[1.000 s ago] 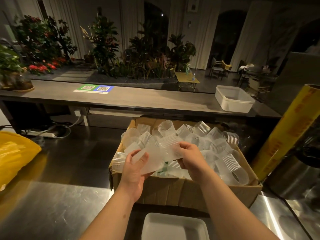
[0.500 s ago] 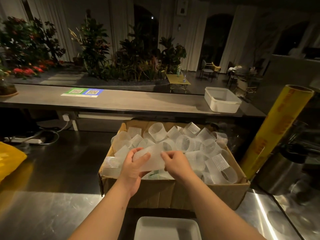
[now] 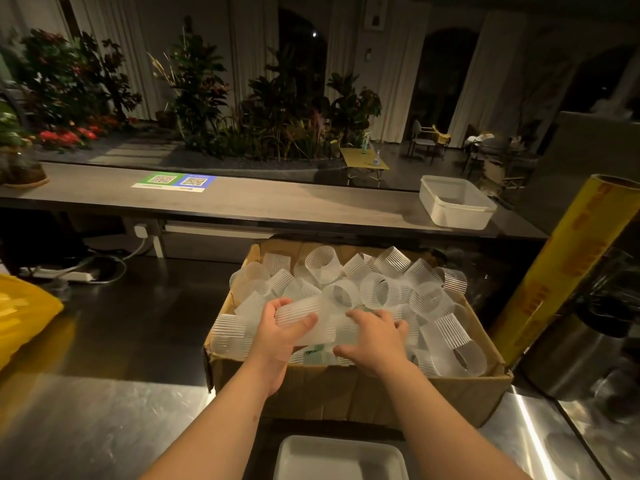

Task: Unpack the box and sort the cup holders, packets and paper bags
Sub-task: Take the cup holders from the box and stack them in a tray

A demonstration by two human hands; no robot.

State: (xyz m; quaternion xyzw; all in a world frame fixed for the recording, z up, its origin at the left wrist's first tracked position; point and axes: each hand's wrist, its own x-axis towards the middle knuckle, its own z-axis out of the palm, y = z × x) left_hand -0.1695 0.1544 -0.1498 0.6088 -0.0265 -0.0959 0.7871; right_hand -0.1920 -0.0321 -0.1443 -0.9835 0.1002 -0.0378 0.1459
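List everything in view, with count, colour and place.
cardboard box: one, brown, on the steel counter
cup holders: many, translucent white, piled in the box
tray: one, white, counter's near edge
tub: one, white, far counter, right
roll: one, yellow, tilted, right of the box
bag: one, yellow, left edge
QR sign: one, green and blue, far counter
plants: several, green, some red flowers, beyond far counter
left hand: one, grips a cup holder over the box
right hand: one, fingers spread, touching the cup holders

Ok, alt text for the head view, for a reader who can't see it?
The left hand grips a bunch of translucent ribbed cup holders over an open cardboard box heaped with more, the right hand open beside it. A white tray sits nearer on the steel counter.
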